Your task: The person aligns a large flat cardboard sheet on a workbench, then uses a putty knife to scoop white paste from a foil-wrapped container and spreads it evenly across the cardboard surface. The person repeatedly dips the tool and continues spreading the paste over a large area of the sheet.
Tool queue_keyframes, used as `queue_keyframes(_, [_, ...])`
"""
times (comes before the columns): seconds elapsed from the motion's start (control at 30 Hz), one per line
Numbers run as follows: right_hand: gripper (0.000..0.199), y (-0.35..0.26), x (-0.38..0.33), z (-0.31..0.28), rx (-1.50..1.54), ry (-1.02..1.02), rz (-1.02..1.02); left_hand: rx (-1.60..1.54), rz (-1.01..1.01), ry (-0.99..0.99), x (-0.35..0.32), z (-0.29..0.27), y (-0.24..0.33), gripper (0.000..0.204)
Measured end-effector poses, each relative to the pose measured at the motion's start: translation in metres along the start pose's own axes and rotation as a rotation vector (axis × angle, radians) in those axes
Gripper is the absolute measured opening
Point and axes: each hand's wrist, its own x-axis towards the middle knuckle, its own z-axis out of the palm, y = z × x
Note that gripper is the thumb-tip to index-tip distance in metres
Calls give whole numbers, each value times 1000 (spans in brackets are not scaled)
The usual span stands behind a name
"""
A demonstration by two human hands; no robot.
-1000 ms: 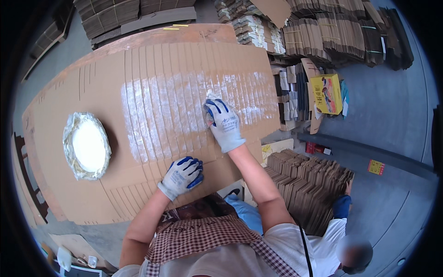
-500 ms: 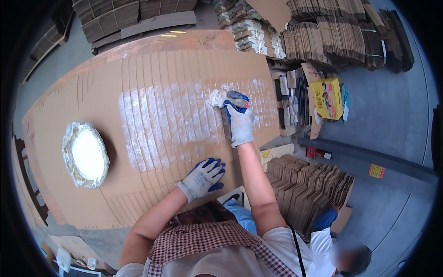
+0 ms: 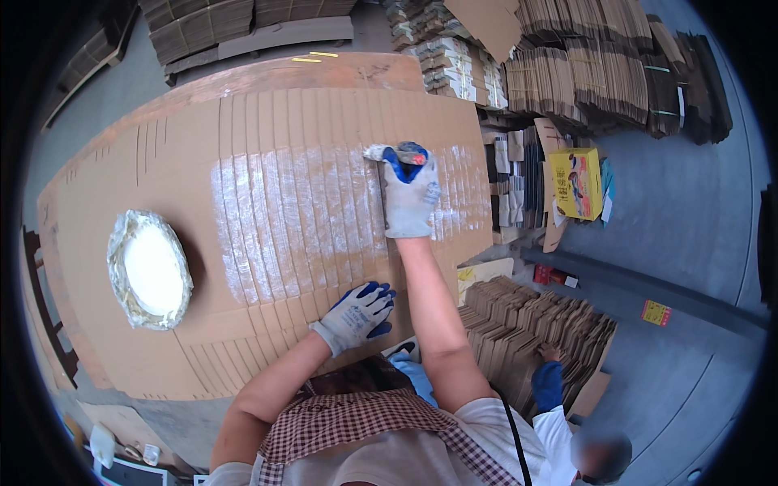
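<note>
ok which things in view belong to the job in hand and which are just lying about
In use, it seems:
white-tipped brush-like tool, held in the right hand
overlapping cardboard sheets, under the left hand
plastic-wrapped bowl of white stuff

Apparently just lying about:
yellow box
thin yellow strips
bundled cardboard stacks, upper right

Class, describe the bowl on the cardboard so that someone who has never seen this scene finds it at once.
Start at the large wooden table, mostly covered by brown cardboard. Look left of the shiny whitish patch to the bowl. Its bright white inside, ringed by a crinkled, plastic-like rim, sets it apart from the flat brown cardboard around it.
</note>
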Motion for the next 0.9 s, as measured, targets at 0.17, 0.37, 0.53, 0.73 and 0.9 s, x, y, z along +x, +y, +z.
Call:
queue_keyframes(0.17, [33, 12, 19, 3, -183, 9, 16, 1, 12, 16, 0, -2, 0, 47])
queue_keyframes(0.37, [32, -8, 14, 7, -95, -48, 9, 3, 3, 4, 1, -2, 0, 45])
queue_keyframes(0.53, [34, 2, 30, -13, -328, 17, 53, 12, -1, 12, -3, 5, -2, 45])
queue_keyframes(0.73, [38, 20, 0, -23, -267, -112, -6, 24, 13, -12, 2, -2, 1, 43])
queue_keyframes(0.9, [41, 10, -3, -44, -350, -75, -15, 21, 3, -9, 1, -3, 1, 42])
